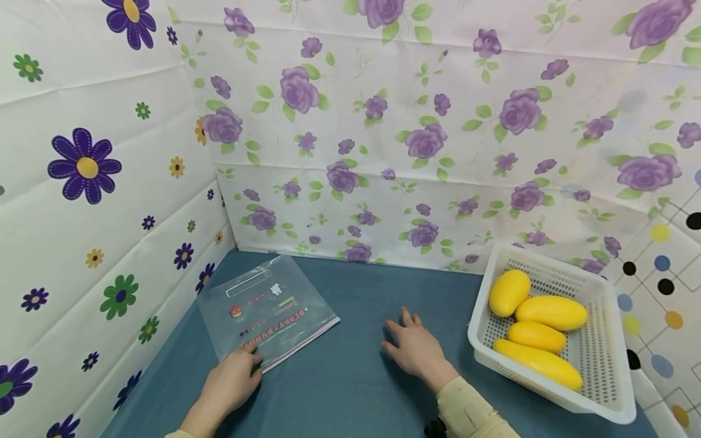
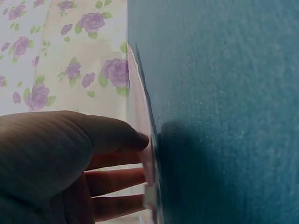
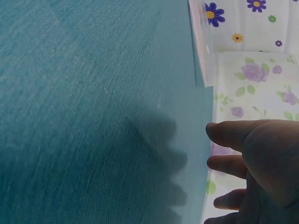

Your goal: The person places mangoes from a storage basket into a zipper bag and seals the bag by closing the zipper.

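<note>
A clear plastic zip bag [image 1: 285,298] with printed lettering and small pictures lies flat on the blue table at the left. My left hand [image 1: 227,378] rests on its near edge. In the left wrist view the thumb and fingers of that hand [image 2: 56,154] touch the bag's pinkish edge [image 2: 138,98], close to a small pale slider [image 2: 150,196]. My right hand [image 1: 414,347] hovers over the table between bag and basket, fingers spread and holding nothing. The right wrist view shows the same hand [image 3: 261,163] above the tabletop, its shadow below.
To the right stands a white perforated plastic basket [image 1: 613,340] containing several smooth yellow oval fruits, mango-like [image 1: 550,312]. Flower-printed cloth walls [image 1: 350,140] enclose the blue table [image 1: 339,389] at the back and left, and a dotted one [image 1: 662,292] at the right.
</note>
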{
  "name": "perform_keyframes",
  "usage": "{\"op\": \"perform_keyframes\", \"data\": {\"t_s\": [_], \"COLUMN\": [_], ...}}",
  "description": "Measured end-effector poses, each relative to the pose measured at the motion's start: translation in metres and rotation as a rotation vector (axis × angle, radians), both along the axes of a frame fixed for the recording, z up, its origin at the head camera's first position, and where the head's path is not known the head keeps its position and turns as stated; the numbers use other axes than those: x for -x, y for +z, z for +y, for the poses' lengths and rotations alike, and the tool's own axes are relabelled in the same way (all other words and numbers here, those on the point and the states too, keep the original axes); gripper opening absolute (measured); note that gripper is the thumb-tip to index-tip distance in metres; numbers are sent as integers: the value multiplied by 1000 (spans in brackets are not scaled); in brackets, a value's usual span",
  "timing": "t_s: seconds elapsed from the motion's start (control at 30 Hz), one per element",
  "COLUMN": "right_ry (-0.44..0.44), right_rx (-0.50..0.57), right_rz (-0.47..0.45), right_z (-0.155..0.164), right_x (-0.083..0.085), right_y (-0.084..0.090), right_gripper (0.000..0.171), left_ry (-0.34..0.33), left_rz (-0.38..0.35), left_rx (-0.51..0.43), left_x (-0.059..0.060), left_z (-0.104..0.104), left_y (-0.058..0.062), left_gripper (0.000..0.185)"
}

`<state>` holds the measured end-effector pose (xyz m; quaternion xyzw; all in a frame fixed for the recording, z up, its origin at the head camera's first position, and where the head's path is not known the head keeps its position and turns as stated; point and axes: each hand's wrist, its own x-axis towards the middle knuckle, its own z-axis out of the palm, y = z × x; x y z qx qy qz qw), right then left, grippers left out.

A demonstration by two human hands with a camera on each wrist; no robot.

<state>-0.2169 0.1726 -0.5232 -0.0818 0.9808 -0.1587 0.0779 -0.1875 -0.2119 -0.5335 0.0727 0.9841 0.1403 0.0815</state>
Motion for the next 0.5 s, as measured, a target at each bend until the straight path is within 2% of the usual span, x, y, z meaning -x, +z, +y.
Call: {"op": "perform_keyframes", "data": {"t_s": [0.13, 0.37, 0.5], "right_ry": [9, 23, 29], "right_rx": [2, -3, -3], "right_rz": [4, 15, 13], "right_z": [-2, -6, -8], "right_x": [0, 0, 0], "right_y": [-2, -3, -2], "right_gripper": [57, 56, 56], "left_ry": [-7, 28, 9], "left_rz": [56, 79, 102], "left_rx": [-27, -99, -115], "left_x": [-3, -6, -8], "left_z": [2, 4, 7], "left_y": [0, 0, -1], "left_gripper": [11, 18, 20]}}
